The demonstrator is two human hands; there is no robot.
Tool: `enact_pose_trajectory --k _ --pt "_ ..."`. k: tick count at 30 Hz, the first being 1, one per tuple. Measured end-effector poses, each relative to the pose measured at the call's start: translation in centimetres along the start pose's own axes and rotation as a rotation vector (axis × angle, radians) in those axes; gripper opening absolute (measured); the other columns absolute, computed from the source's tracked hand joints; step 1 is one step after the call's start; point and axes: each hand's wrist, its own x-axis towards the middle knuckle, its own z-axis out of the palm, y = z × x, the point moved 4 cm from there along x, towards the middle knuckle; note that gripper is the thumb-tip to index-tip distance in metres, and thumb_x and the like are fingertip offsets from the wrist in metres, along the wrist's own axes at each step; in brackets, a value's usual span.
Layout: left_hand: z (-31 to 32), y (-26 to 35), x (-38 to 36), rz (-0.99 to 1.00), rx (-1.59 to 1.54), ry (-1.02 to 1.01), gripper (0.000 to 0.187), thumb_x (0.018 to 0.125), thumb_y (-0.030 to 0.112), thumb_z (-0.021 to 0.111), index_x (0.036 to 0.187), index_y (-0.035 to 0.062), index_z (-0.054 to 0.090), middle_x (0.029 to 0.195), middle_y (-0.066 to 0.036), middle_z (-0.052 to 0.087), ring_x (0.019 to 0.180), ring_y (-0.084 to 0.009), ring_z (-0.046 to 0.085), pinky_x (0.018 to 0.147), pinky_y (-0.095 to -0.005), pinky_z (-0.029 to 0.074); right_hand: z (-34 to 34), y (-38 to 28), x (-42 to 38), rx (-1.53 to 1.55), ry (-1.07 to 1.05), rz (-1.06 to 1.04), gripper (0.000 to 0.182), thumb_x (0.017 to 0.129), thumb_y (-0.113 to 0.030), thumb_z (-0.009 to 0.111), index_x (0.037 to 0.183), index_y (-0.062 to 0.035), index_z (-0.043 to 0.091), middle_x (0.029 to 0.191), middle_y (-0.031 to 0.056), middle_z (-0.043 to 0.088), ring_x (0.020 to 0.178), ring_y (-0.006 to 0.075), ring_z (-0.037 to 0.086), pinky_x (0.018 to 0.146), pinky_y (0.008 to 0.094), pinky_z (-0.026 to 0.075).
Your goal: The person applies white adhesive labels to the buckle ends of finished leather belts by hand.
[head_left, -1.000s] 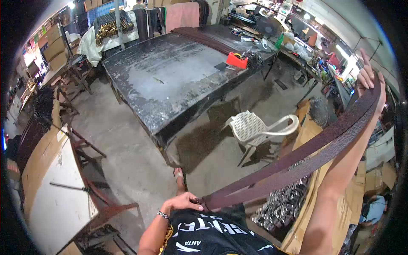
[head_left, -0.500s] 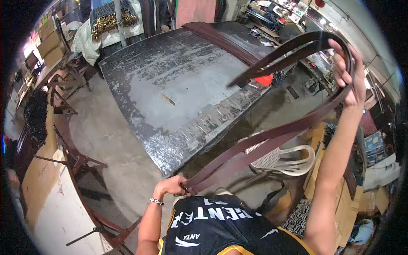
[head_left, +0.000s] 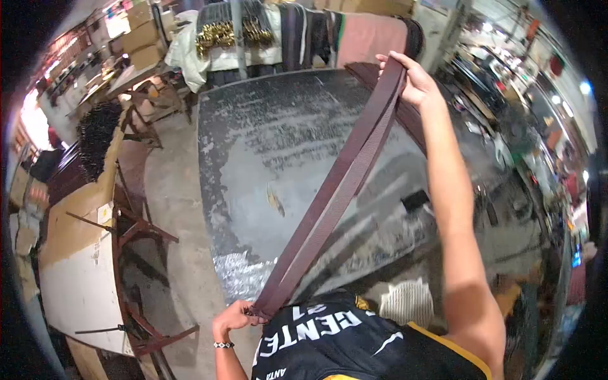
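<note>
Dark brown straps [head_left: 332,199] run diagonally across the view, stretched between my two hands above the worn black-and-grey table. My left hand [head_left: 237,318], with a beaded bracelet at the wrist, is closed around their lower ends close to my body. At the upper end, my right hand [head_left: 410,77] grips the folded-over straps, with my arm reaching far forward. Behind the straps, near that hand, more dark brown straps [head_left: 411,126] lie on the table [head_left: 247,183].
A pale plastic chair [head_left: 406,303] stands beyond my torso. At the left is a curved board [head_left: 79,278] on a metal frame. Hanging straps with brass-coloured ends [head_left: 235,35] and a pink cloth [head_left: 372,41] are behind the table. Cluttered benches line the right.
The view has turned to the right. My right hand has moved forward and inward, and the looped straps now stretch nearly straight. Their free end no longer hangs out over the table.
</note>
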Motion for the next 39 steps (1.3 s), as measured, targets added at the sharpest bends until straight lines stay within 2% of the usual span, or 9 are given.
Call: enact_pose_trajectory --k 3,6,9,12,19,23,27,33,39 --pt "3.7 8.7 3.9 -0.094 -0.113 0.214 0.028 0.080 -0.001 0.073 0.108 -0.0031 0.070 0.101 -0.009 0.073 0.091 -0.0150 0.067 0.081 -0.0294 0.053 -1.3 -2.9 6.5 0.055 -0.208 -0.143 0.036 0.095 -0.029 0.061 0.113 0.0009 0.064 0.090 0.0105 0.069 0.084 0.0222 0.068 0.080 0.0383 0.057" --pt "6.6 7.1 11.6 -0.029 -0.325 0.216 0.038 0.079 0.002 0.076 0.116 -0.0018 0.066 0.110 -0.008 0.071 0.096 -0.0152 0.066 0.091 -0.0281 0.050 -3.6 -3.3 12.5 0.055 -0.298 -0.214 0.038 0.096 -0.032 0.060 0.116 -0.0003 0.063 0.091 0.0107 0.069 0.085 0.0222 0.068 0.081 0.0388 0.056" --pt "8.7 6.6 16.7 -0.063 -0.374 0.230 0.032 0.079 0.003 0.077 0.109 -0.0014 0.070 0.104 -0.008 0.073 0.094 -0.0143 0.066 0.090 -0.0273 0.050 -10.1 3.6 19.0 -0.028 0.064 -0.077 0.045 0.099 -0.045 0.053 0.110 -0.0034 0.065 0.084 0.0069 0.067 0.073 0.0193 0.064 0.068 0.0324 0.055" --pt "10.5 7.2 19.1 -0.129 -0.526 0.173 0.024 0.080 0.002 0.076 0.103 -0.0013 0.072 0.099 -0.007 0.073 0.091 -0.0145 0.068 0.089 -0.0268 0.051 -21.6 16.2 20.1 -0.539 0.301 0.192 0.055 0.092 -0.061 0.054 0.093 -0.0059 0.062 0.068 0.0048 0.057 0.058 0.0170 0.052 0.049 0.0300 0.041" --pt "10.8 6.9 22.7 -0.143 -0.484 0.017 0.011 0.086 0.008 0.072 0.096 0.0024 0.071 0.093 -0.003 0.071 0.090 -0.0121 0.063 0.086 -0.0253 0.047 -24.2 36.0 -6.4 -0.285 0.414 0.502 0.030 0.096 -0.035 0.056 0.097 -0.0061 0.062 0.080 0.0064 0.068 0.063 0.0148 0.065 0.051 0.0291 0.049" --pt "10.2 7.8 23.6 -0.083 -0.478 -0.052 0.006 0.087 0.006 0.068 0.093 0.0034 0.069 0.092 -0.001 0.070 0.088 -0.0117 0.061 0.085 -0.0260 0.046 -17.6 36.0 -20.7 -0.257 0.428 0.638 0.018 0.094 -0.014 0.053 0.097 -0.0007 0.064 0.080 0.0091 0.069 0.059 0.0132 0.063 0.046 0.0267 0.047" --pt "9.8 10.3 26.6 -0.054 -0.445 -0.107 0.008 0.088 0.006 0.066 0.093 0.0001 0.069 0.088 -0.006 0.071 0.086 -0.0164 0.065 0.082 -0.0297 0.050 -13.5 35.5 -29.4 -0.403 0.247 0.683 0.022 0.096 -0.015 0.053 0.094 0.0026 0.065 0.078 0.0087 0.069 0.060 0.0123 0.063 0.049 0.0271 0.049" --pt "9.6 11.0 28.8 -0.114 -0.409 -0.119 0.015 0.088 0.006 0.067 0.099 -0.0039 0.067 0.088 -0.011 0.072 0.082 -0.0190 0.068 0.078 -0.0316 0.055 -15.8 31.5 -34.1 -0.507 0.562 0.456 0.020 0.093 -0.015 0.055 0.091 0.0002 0.067 0.071 0.0068 0.068 0.061 0.0133 0.065 0.057 0.0279 0.052" --pt "8.1 9.9 23.3 -0.188 -0.674 0.172 0.025 0.085 0.002 0.068 0.107 -0.0027 0.060 0.094 -0.011 0.067 0.078 -0.0228 0.068 0.073 -0.0356 0.056 -24.8 29.6 -36.7 -0.969 0.774 0.404 0.018 0.086 -0.019 0.059 0.088 -0.0040 0.070 0.081 0.0182 0.069 0.076 0.0360 0.068 0.070 0.0412 0.053"
